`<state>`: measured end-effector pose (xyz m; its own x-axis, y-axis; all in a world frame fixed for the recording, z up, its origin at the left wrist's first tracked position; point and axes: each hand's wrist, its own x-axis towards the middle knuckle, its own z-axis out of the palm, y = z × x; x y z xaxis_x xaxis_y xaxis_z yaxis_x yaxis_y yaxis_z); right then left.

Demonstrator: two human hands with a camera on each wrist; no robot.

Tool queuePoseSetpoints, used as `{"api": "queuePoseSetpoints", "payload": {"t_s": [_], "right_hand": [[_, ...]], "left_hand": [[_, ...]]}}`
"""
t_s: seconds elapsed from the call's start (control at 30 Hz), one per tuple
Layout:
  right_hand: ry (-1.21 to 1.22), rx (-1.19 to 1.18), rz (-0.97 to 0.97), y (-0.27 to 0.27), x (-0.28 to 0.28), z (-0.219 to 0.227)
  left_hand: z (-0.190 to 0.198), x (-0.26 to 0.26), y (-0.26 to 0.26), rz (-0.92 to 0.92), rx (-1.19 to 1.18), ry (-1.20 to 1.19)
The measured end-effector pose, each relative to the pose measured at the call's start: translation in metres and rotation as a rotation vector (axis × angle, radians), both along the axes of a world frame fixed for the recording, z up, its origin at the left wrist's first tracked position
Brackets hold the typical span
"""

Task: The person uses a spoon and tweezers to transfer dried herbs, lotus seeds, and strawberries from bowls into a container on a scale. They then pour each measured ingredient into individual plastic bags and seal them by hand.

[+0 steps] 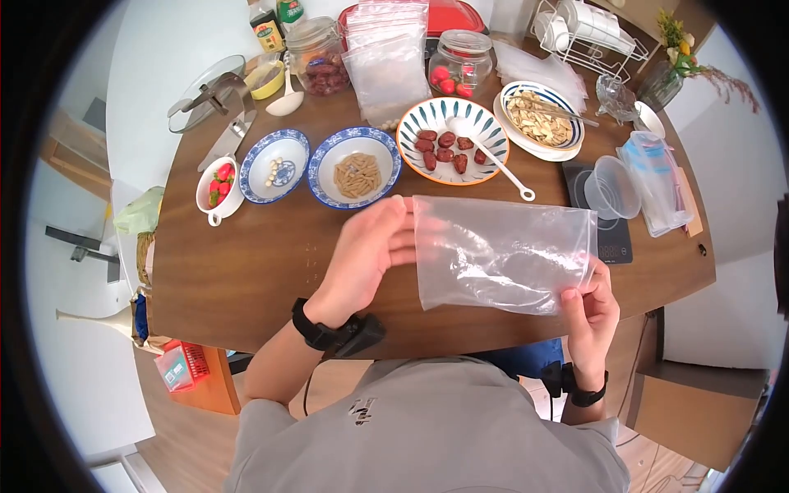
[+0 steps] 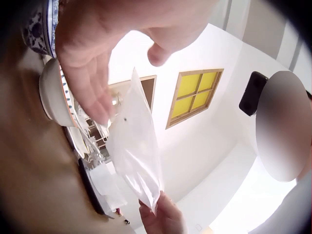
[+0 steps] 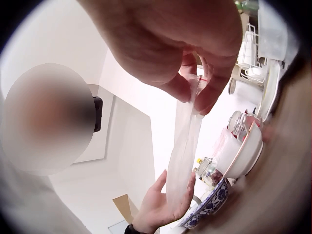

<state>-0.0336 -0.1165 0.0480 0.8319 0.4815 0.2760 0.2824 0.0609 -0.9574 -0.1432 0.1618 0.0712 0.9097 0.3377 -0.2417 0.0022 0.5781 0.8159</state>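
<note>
A clear plastic zip bag [image 1: 501, 255] is held up flat over the near part of the table. My right hand [image 1: 593, 320] pinches its right edge between thumb and fingers; the right wrist view shows the same pinch near a red line on the bag [image 3: 183, 156]. At the opposite end is my left hand [image 1: 366, 251], its straight fingers reaching behind the bag's left edge. In the left wrist view the left thumb [image 2: 158, 54] stands apart from the bag. Beyond the hands sit a leaf-patterned bowl [image 1: 411, 123] of red dates and a blue-rimmed bowl [image 1: 316, 168] of short tan pieces.
A small blue-rimmed bowl [image 1: 253, 168], a white cup [image 1: 205, 197] of red fruit and a plate of dried slices [image 1: 538, 119] line the table. At right, a plastic tub [image 1: 612, 189] stands on a black scale [image 1: 618, 246]. Stacked bags [image 1: 382, 74] and jars stand behind.
</note>
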Motion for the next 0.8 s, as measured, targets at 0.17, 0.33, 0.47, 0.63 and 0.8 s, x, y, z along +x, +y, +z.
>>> {"api": "queuePoseSetpoints", "payload": {"t_s": [0.17, 0.33, 0.47, 0.63, 0.8], "right_hand": [[0.040, 0.052, -0.110, 0.004, -0.004, -0.003], [0.058, 0.021, -0.101, -0.001, -0.002, -0.006], [0.098, 0.052, -0.032, -0.004, 0.005, -0.007], [0.156, 0.020, 0.018, -0.004, 0.006, -0.007], [0.262, -0.117, 0.004, -0.002, 0.010, -0.023]], "left_hand": [[-0.004, -0.013, -0.016, -0.384, 0.153, 0.185], [-0.007, -0.021, -0.010, -0.501, 0.295, 0.197], [-0.006, -0.026, -0.005, -0.529, 0.290, 0.117], [-0.001, -0.035, 0.004, -0.804, 0.296, 0.279], [-0.002, -0.051, -0.010, -0.648, 1.091, 0.457]]}}
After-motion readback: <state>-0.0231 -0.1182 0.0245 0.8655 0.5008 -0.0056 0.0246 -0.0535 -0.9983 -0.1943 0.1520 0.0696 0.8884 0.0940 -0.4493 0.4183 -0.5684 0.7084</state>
